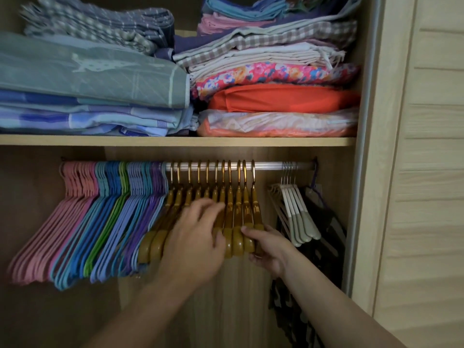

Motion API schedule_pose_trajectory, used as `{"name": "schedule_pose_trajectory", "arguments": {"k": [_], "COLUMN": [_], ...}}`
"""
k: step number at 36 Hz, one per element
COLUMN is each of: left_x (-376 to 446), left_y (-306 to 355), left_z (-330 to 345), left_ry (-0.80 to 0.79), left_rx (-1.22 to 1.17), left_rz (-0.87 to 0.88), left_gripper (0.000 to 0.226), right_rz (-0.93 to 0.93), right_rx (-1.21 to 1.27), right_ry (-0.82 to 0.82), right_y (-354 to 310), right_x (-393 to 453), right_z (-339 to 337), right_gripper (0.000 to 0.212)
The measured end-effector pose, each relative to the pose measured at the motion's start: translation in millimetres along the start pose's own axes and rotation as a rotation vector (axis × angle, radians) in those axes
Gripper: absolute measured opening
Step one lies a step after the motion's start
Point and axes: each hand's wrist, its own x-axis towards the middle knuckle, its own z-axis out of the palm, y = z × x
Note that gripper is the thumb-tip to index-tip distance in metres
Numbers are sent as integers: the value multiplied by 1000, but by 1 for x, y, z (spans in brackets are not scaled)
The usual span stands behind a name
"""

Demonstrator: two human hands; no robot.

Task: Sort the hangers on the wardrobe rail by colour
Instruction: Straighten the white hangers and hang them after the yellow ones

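Upper shelf, left: we see a pale wooden shelf board carrying folded soft bedding in grey-green and blue checks.
Upper shelf, right: a second stack of folded cloth, checked beige, floral pink and plain orange, with a plastic-wrapped bundle at the bottom.
Rail: a ribbed silver metal wardrobe rail runs beneath the shelf and holds all the hangers.
Rail, far left: thin pink coated hangers, packed close.
Next along: thin blue and teal hangers with a green one among them, then lilac and purple thin hangers, touching one another.
Rail, middle: glossy amber-gold plastic hangers with gold hooks, thicker, with rounded ends.
Our left hand: fingers spread and lying across the amber-gold hangers, pressing them; nothing is gripped.
Our right hand: thumb and fingers pinching the shoulder end of the rightmost amber-gold hangers.
Rail, right: white hangers with grey-green tips, well apart from the gold group.
Far right: dark garments hang behind them.
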Motion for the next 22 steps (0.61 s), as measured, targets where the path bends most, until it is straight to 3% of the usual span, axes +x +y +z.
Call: {"name": "schedule_pose_trajectory", "arguments": {"k": [3,8,16,22], "left_x": [-12,6,3,3], "left_y": [1,14,22,19], "left_z": [35,65,82,89], "left_ry": [-160,-172,-216,-253], "left_rx": [-185,-532,-541,-643], "left_rz": [-170,-467,-494,-564], "left_gripper": [46,36,23,47], "right_rz": [11,2,47,11], "right_rx": [50,114,126,133], "right_ry": [-25,-53,-42,10], "right_y": [2,4,6,14], "right_x": [1,6,12,17], "right_z": [4,2,-4,-5], "right_gripper": [33,29,36,36]}}
